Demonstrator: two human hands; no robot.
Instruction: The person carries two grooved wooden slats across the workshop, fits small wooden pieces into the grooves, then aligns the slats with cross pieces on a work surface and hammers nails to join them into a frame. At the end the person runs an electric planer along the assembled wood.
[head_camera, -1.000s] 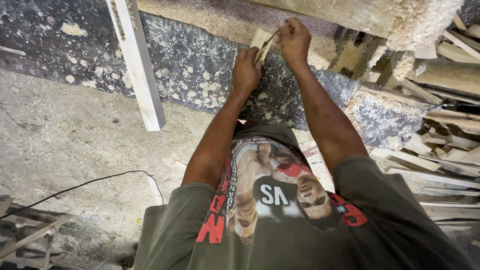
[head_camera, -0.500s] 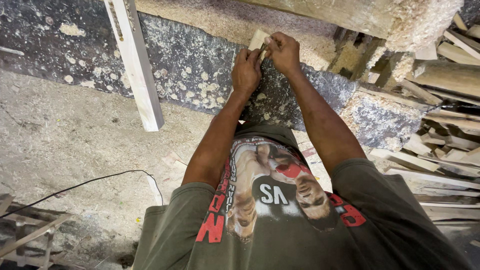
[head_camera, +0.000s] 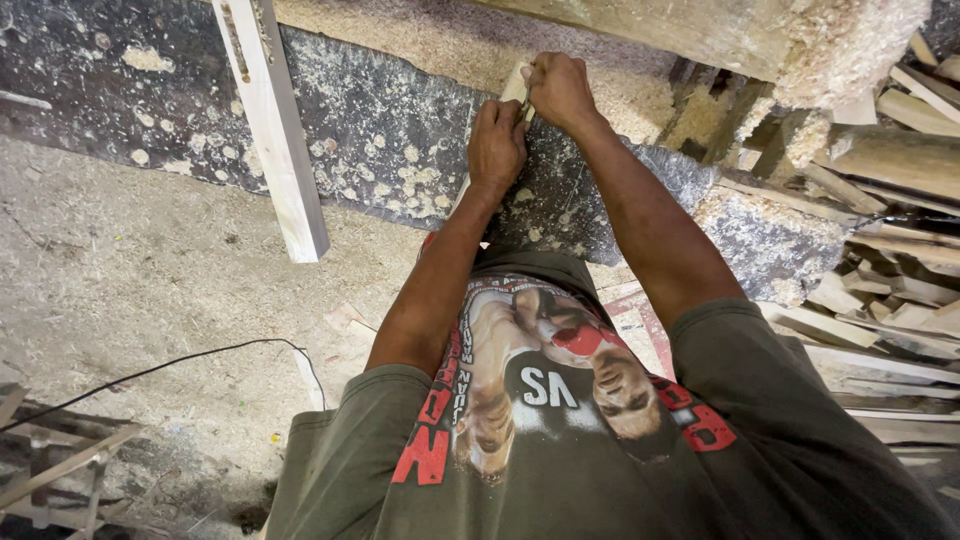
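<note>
My left hand (head_camera: 497, 148) grips a pale strip of wood (head_camera: 514, 84) whose top end shows just above my fingers; the rest runs down behind my hand and forearm. My right hand (head_camera: 556, 88) is closed at the strip's upper end, pinching a small thin object against it; what that object is cannot be told. Both hands are held out in front of me over a dark, sawdust-speckled sheet (head_camera: 400, 140) lying on the ground. My arms and printed olive shirt fill the lower middle of the view.
A long pale wooden batten (head_camera: 272, 130) leans at the upper left. A sawdust-covered beam (head_camera: 720, 35) crosses the top. Stacked wood offcuts (head_camera: 890, 280) pile up at the right. A black cable (head_camera: 150, 370) runs across the dusty concrete floor at the left.
My right hand has moved left and down along the strip's top, closing in next to my left hand. The left hand has kept its grip and place.
</note>
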